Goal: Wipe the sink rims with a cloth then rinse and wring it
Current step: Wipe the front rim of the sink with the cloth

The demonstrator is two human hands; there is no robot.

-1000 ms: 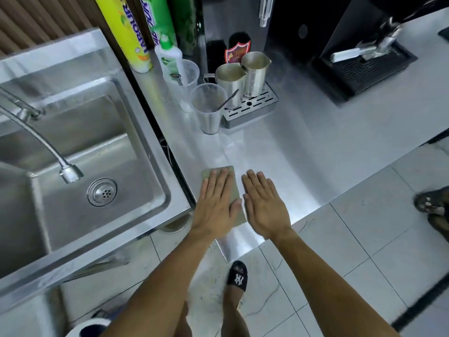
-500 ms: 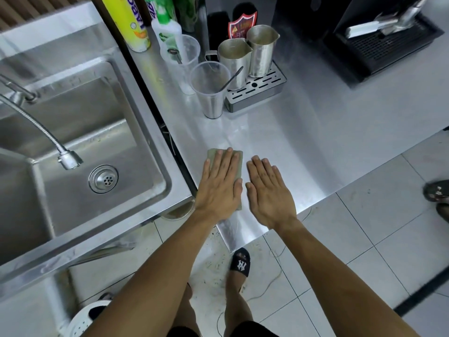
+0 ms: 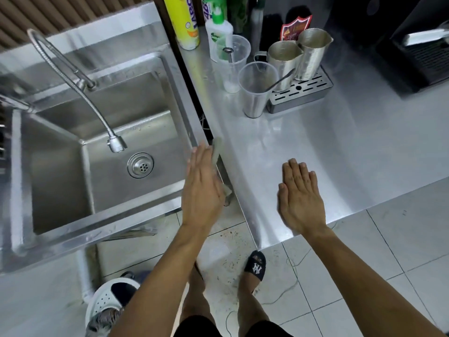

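Observation:
My left hand holds the grey-green cloth over the dark gap between the steel sink's right rim and the counter. The cloth shows edge-on along my straight fingers; my thumb is hidden beneath it. My right hand lies flat and open on the counter near its front edge, holding nothing. The flexible faucet hangs over the basin above the drain. No water is running.
Plastic cups, metal jugs on a slotted drip tray, a soap bottle and a yellow spray can stand at the counter's back. A black machine is at the far right. A white basket sits on the floor.
My left hand lifted the cloth off the counter and carried it left to the gap by the sink rim. My right hand stayed flat on the counter. The view shifted left.

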